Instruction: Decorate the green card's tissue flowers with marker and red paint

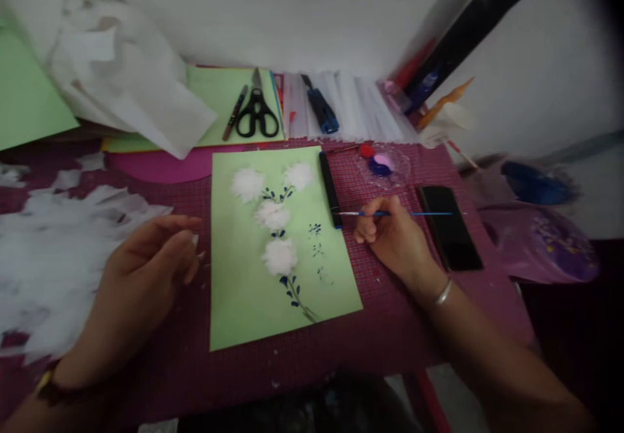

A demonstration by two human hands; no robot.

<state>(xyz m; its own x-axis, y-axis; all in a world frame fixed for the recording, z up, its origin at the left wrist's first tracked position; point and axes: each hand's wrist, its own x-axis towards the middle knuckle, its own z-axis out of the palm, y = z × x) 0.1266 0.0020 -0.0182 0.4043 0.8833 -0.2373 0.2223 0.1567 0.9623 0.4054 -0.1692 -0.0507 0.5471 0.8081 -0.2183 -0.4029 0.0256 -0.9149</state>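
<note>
In my right hand (392, 231) is a thin blue paintbrush (424, 213), pinched between the fingers with its tip pointing left. The tip is near a dark marker (330, 189) lying along the right edge of a light green sheet (234, 303). Fluffy white paper flowers (279, 256) sit on that sheet, with painted dark blue leaves, a stem and several handwritten characters (318, 251). My left hand (151, 270) hovers left of the sheet, its fingers loosely bent and apart. A small whitish spot at its thumb tip is too blurred to identify.
White paper pieces (43, 257) pile up on the left. Behind the sheet lie scissors (257, 111), a pen (235, 113) and a blue-handled cutter (320, 106). A clear palette with paint (397, 166) and a phone (449, 228) are on the right.
</note>
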